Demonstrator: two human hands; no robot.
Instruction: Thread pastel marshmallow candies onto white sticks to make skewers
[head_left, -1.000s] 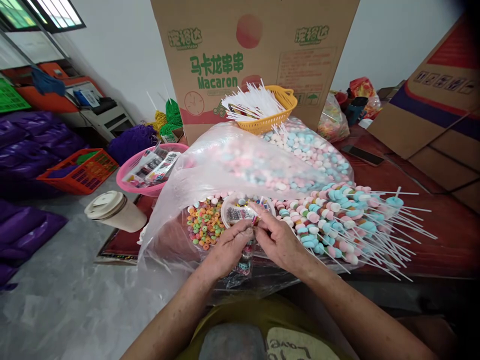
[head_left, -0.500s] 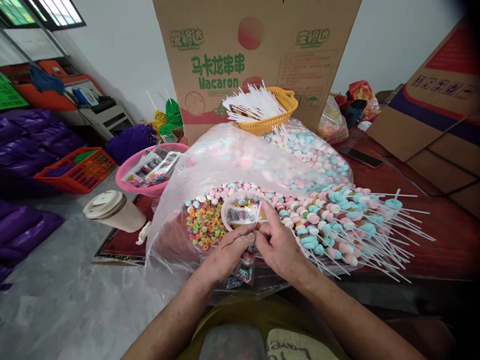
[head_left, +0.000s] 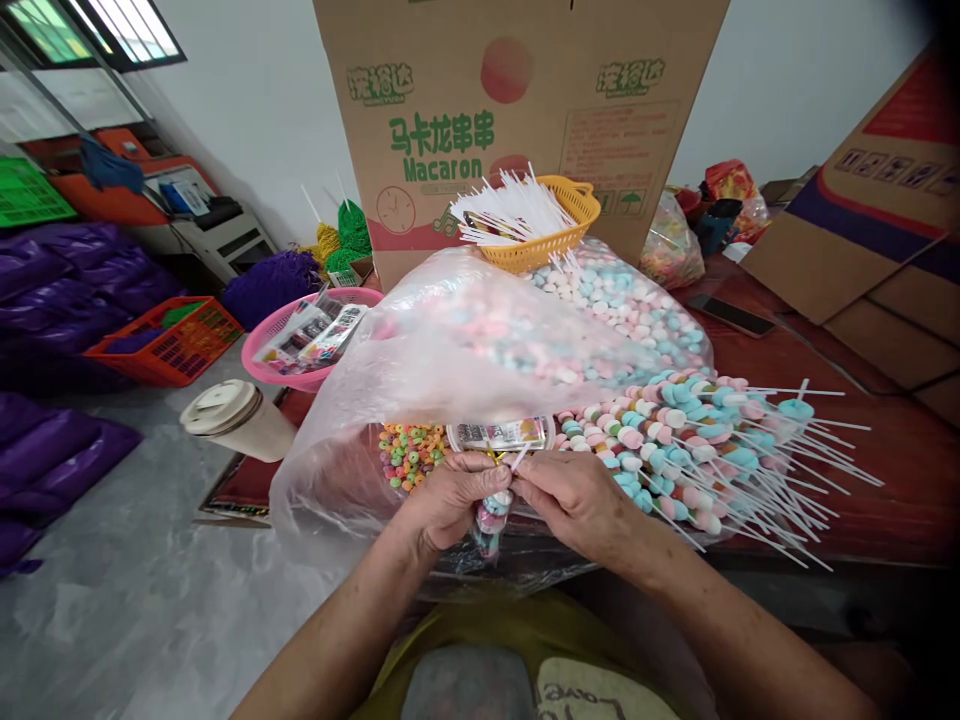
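Note:
Between my hands a bagged candy skewer (head_left: 491, 522) hangs downward, its wrapper's top pinched by the fingers. My left hand (head_left: 456, 495) is closed on it, and a bit of gold tie (head_left: 495, 455) shows above the fingertips. My right hand (head_left: 570, 495) is closed at the same spot, by the white stick (head_left: 519, 458). Just behind the hands is a round white tub (head_left: 553, 432) with a printed packet (head_left: 499, 434) in it. Colourful candy rings (head_left: 409, 450) lie to the left. Many marshmallow skewers (head_left: 690, 440) are piled at the right.
A plastic sheet (head_left: 322, 460) partly covers loose marshmallows. Behind stand a yellow basket (head_left: 540, 250) of white sticks and a large carton (head_left: 525, 110). At the left are a pink basket (head_left: 300, 383) of packets and a lidded cup (head_left: 259, 425). A phone (head_left: 731, 315) lies at the right.
The plastic sheet's near edge has come down over the loose marshmallows and part of the tub. My right fingers have lowered beside the skewer's top, and a gold tie now shows there.

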